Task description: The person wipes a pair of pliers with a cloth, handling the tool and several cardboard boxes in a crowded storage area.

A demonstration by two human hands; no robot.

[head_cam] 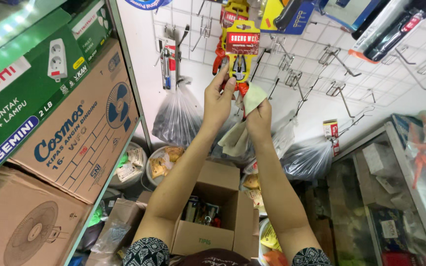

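nearest, below the forearms, an open cardboard box (216,207) stands on the floor with small packaged goods inside, brown fan cartons (77,133) stacked on the shelving at the left and a glass display case (385,197) at the right. further up, the right hand (259,119) is closed around a pale cloth (242,125), pressing it against the carded pliers (240,54), while the left hand (218,101) pinches the pack's lower left edge between thumb and fingers. the pack hangs on a hook of the white wire grid wall (316,93), above tied plastic bags (177,118).
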